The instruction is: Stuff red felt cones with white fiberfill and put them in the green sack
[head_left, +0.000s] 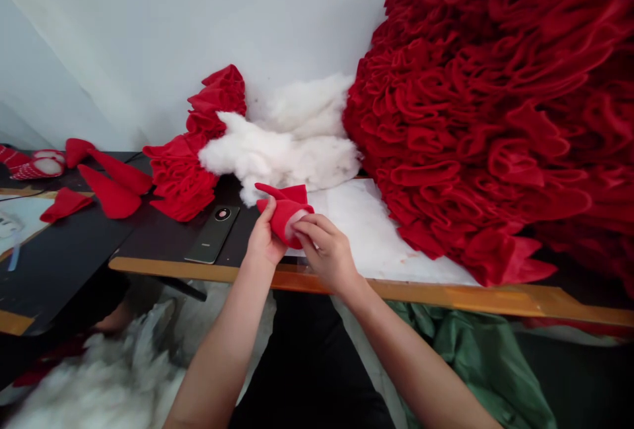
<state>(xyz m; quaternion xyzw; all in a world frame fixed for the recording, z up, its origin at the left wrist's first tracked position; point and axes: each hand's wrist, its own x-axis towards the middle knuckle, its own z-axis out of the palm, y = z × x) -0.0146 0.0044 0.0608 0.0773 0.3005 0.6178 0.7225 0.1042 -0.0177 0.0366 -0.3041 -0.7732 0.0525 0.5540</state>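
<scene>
Fingers (pixel 267 211) of both hands: state?

Closed. Left hand (pixel 262 241) pinching a red felt cone (pixel 283 214); right hand (pixel 327 254) pressing at its pale open end.

Surroundings, left to right?

From the hands: loose felt cones (pixel 111 193) and a face-down smartphone (pixel 212 234) toward 9 o'clock, white fibre stuffing (pixel 277 158) at 12, massed red ruffles (pixel 470 132) at 2.

Bright, even, diffuse light; image sharp.
Wide-angle distortion bends the table edge (pixel 495 296) at lower right; soft, dark shadow beneath it.
</scene>
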